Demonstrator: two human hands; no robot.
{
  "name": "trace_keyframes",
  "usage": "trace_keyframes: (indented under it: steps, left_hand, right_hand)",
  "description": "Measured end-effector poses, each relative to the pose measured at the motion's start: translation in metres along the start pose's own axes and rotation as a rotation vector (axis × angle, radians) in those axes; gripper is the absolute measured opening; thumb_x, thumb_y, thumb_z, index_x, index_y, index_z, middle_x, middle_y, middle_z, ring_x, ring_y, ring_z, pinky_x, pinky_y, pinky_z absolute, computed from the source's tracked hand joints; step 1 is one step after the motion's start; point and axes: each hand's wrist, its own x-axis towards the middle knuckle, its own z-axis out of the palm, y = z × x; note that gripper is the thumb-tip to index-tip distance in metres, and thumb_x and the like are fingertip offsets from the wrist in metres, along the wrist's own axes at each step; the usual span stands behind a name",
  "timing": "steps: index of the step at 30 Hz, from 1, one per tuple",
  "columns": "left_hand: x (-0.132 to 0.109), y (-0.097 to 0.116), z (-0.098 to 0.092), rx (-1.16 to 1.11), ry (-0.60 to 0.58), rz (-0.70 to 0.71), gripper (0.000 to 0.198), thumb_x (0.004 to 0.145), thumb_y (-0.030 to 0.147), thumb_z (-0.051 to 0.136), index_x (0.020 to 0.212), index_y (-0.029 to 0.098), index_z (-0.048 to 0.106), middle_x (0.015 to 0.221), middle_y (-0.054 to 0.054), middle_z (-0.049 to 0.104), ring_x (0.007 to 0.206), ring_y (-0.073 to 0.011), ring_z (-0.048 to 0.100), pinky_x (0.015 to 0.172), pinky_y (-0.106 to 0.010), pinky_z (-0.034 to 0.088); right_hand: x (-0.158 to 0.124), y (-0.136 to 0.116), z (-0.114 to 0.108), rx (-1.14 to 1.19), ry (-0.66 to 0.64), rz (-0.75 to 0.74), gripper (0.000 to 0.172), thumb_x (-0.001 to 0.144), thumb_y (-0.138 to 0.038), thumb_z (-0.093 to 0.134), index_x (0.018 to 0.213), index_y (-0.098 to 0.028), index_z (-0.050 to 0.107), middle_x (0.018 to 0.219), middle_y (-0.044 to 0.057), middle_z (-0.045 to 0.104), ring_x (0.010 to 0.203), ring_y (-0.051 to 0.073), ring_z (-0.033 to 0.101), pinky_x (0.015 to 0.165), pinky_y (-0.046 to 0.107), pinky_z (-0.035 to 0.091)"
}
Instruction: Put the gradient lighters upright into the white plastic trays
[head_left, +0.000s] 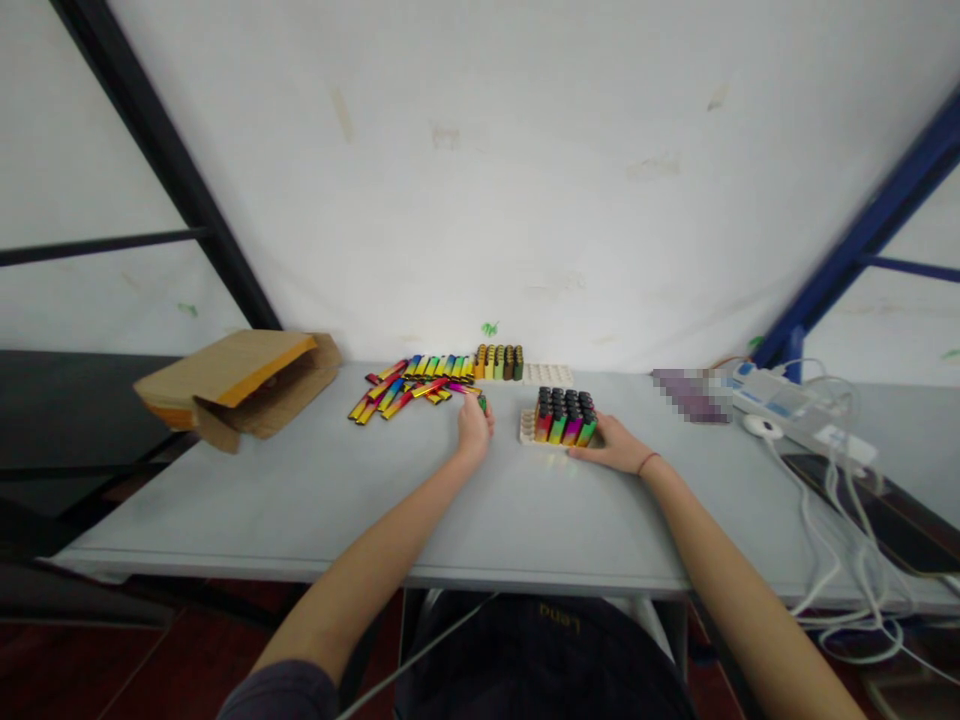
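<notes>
Grey surface (390,500) in front of the person, dark flat device (900,530) at its right end. Right hand (615,445): thumb along the near edge of a white tray (528,427), other fingers at its right end, partly hidden; spread around the corner, can't tell if they actually grip. Tray holds black-topped multicolour lighters (566,415) upright, bare holes showing at the left end. Left hand (472,428): left of the tray, apart from it, fingers curled closed on what looks like one lighter (483,404), green bit poking out. White power strip (787,405) well to the right. Loose shiny lighters (409,390) piled just past the left hand, open cardboard box (240,380) left of those. Farther back: block of upright orange-to-green lighters (499,362) at the left of a second white tray (549,374), by the white wall (480,220).
</notes>
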Motion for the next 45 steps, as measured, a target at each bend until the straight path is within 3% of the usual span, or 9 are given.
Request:
trace_keyframes:
  steps: [3, 9, 14, 23, 28, 33, 35, 38, 45]
  left_hand:
    - [-0.002, 0.004, 0.001, -0.048, 0.047, -0.023, 0.046, 0.095, 0.049, 0.026, 0.057, 0.023, 0.032, 0.041, 0.007, 0.027, 0.034, -0.008, 0.022, 0.037, -0.02, 0.018]
    - [-0.004, 0.011, 0.0, -0.105, -0.012, -0.085, 0.051, 0.096, 0.053, 0.023, 0.056, 0.023, 0.032, 0.04, 0.008, 0.024, 0.033, -0.0075, 0.018, 0.036, -0.02, 0.015]
    - [-0.004, 0.009, 0.001, -0.073, -0.024, -0.077, 0.048, 0.096, 0.051, 0.031, 0.057, 0.023, 0.034, 0.041, 0.008, 0.026, 0.033, -0.0068, 0.019, 0.037, -0.02, 0.015]
    - [-0.005, 0.005, 0.001, -0.105, 0.016, -0.049, 0.045, 0.097, 0.047, 0.027, 0.059, 0.023, 0.034, 0.041, 0.008, 0.026, 0.034, -0.0077, 0.021, 0.037, -0.02, 0.017]
    - [0.0, 0.007, -0.001, -0.122, -0.074, -0.083, 0.048, 0.096, 0.057, 0.027, 0.064, 0.023, 0.036, 0.042, 0.009, 0.026, 0.034, -0.0074, 0.021, 0.037, -0.02, 0.019]
    - [0.005, -0.004, 0.001, 0.064, -0.189, 0.145, 0.035, 0.092, 0.056, 0.049, 0.081, 0.023, 0.044, 0.06, 0.007, 0.048, 0.044, -0.008, 0.042, 0.045, -0.019, 0.035]
    - [0.005, -0.008, 0.002, 0.203, -0.21, 0.334, 0.028, 0.091, 0.049, 0.056, 0.088, 0.022, 0.051, 0.078, 0.001, 0.059, 0.064, -0.011, 0.056, 0.059, -0.021, 0.046]
    - [0.005, -0.012, 0.002, 0.395, -0.225, 0.564, 0.021, 0.089, 0.039, 0.062, 0.098, 0.02, 0.064, 0.102, -0.007, 0.063, 0.094, -0.0177, 0.06, 0.077, -0.027, 0.051]
    - [0.004, -0.016, 0.003, 0.527, -0.333, 0.577, 0.025, 0.093, 0.031, 0.055, 0.111, 0.019, 0.069, 0.113, -0.01, 0.066, 0.1, -0.0197, 0.062, 0.082, -0.028, 0.053]
  right_hand:
    - [0.0, 0.001, 0.001, 0.004, 0.005, 0.002, 0.057, 0.073, -0.059, 0.073, 0.113, -0.02, 0.064, 0.118, 0.012, 0.069, 0.108, 0.034, 0.063, 0.099, 0.05, 0.048]
    - [0.0, 0.0, 0.0, 0.01, 0.0, -0.003, 0.059, 0.074, -0.059, 0.073, 0.116, -0.02, 0.063, 0.121, 0.012, 0.069, 0.11, 0.034, 0.063, 0.1, 0.05, 0.048]
    - [0.0, 0.0, 0.0, 0.012, 0.019, -0.001, 0.063, 0.072, -0.06, 0.074, 0.119, -0.02, 0.063, 0.122, 0.013, 0.068, 0.112, 0.035, 0.063, 0.1, 0.051, 0.049]
    - [0.0, 0.001, 0.001, 0.008, 0.009, -0.014, 0.057, 0.074, -0.059, 0.073, 0.115, -0.021, 0.063, 0.122, 0.012, 0.068, 0.111, 0.033, 0.063, 0.099, 0.05, 0.049]
    - [0.0, 0.001, 0.001, -0.007, -0.003, -0.009, 0.056, 0.074, -0.059, 0.073, 0.113, -0.02, 0.064, 0.118, 0.012, 0.069, 0.108, 0.033, 0.064, 0.098, 0.05, 0.049]
    - [0.0, 0.002, 0.001, 0.011, 0.007, -0.02, 0.057, 0.074, -0.059, 0.072, 0.116, -0.021, 0.064, 0.121, 0.011, 0.069, 0.111, 0.033, 0.063, 0.099, 0.05, 0.049]
    - [0.0, 0.002, 0.002, 0.019, 0.016, -0.023, 0.06, 0.074, -0.059, 0.073, 0.119, -0.021, 0.063, 0.123, 0.012, 0.068, 0.112, 0.034, 0.063, 0.1, 0.051, 0.049]
    - [0.0, 0.002, 0.002, 0.027, 0.026, -0.021, 0.062, 0.073, -0.059, 0.073, 0.121, -0.021, 0.062, 0.125, 0.012, 0.068, 0.114, 0.034, 0.062, 0.1, 0.051, 0.049]
    - [0.0, -0.001, -0.001, 0.033, -0.003, -0.002, 0.06, 0.074, -0.059, 0.073, 0.12, -0.021, 0.062, 0.123, 0.011, 0.069, 0.112, 0.034, 0.064, 0.099, 0.051, 0.05]
